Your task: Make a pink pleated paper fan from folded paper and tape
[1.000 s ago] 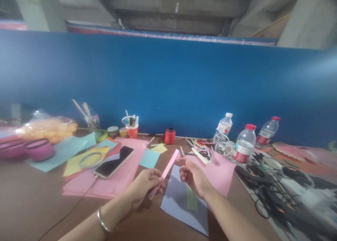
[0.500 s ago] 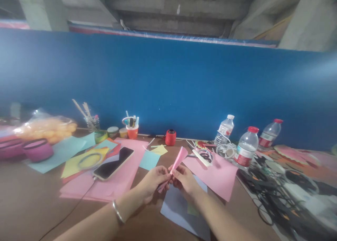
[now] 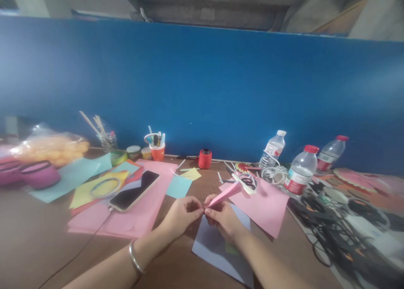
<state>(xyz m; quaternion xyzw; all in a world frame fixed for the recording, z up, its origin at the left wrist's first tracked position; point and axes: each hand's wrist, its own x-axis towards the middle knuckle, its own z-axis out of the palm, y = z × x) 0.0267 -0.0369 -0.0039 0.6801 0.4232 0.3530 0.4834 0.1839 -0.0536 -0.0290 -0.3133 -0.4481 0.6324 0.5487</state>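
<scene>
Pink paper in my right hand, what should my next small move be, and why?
I'd probably pinch the near end of the pink paper with the left hand. The right hand grips it, with the far end sticking out free, and the left hand's thumb and fingers sit right beside that grip; whether they hold the paper too is hard to see.

Looks like thin, dull paper in the pink strip (image 3: 224, 195), and in the bluish sheet (image 3: 211, 242) too. Looks like smooth, shiny metal in the bangle (image 3: 134, 258). Seems to be clear, shiny plastic in the red-capped bottle (image 3: 298, 174), and crinkly, see-through plastic in the bag (image 3: 28, 145). Shines dark and smooth on the phone screen (image 3: 135, 191). Looks dull, like wood, on the worktop (image 3: 176, 266), and smooth on the blue wall (image 3: 202, 82).
</scene>
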